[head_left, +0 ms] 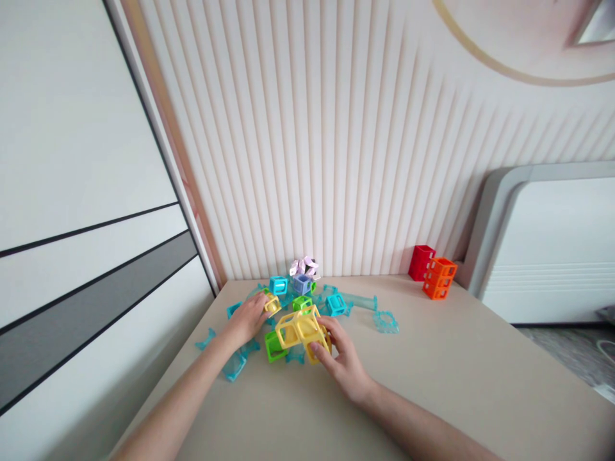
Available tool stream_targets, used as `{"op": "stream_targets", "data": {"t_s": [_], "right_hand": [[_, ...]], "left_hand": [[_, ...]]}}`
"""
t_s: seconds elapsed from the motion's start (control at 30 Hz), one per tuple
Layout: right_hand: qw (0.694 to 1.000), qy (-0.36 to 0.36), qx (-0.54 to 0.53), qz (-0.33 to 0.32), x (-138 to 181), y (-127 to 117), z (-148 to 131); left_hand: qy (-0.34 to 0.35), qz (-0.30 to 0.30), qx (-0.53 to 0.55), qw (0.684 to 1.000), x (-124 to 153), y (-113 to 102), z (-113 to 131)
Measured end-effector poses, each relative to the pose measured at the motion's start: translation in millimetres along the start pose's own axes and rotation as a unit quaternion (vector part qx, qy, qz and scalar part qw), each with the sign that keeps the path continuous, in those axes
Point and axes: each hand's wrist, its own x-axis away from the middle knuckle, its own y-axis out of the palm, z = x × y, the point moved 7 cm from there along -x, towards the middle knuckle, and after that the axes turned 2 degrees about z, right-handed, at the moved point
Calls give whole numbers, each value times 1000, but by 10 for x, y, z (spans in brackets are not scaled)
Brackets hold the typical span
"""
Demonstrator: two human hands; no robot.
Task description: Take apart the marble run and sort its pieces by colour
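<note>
My right hand (343, 362) is closed around a cluster of joined yellow open-frame blocks (302, 331), held above the front of a pile of toy pieces. Farther back on the left, my left hand (250, 318) has its fingers on a single small yellow block (271, 305). A green block (275, 346) sits just below the yellow cluster, partly covered by it. Behind it are another green block (302, 303), a purple block (301, 283) and blue blocks (278, 285). Part of the left hand's fingertips is hidden.
Clear blue pieces, such as a tube (358, 301) and a ring (385, 322), lie about the table (432, 378). Pink-white pieces (303, 266) are by the ribbed wall. A red block stack (422, 262) and an orange one (439, 278) stand at the back right.
</note>
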Motion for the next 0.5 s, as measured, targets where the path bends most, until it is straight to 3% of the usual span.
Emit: {"op": "stream_targets", "data": {"t_s": [0.5], "right_hand": [[999, 20, -2, -27, -11, 35, -14]], "left_hand": [[-89, 41, -10, 995, -51, 21, -48]]}}
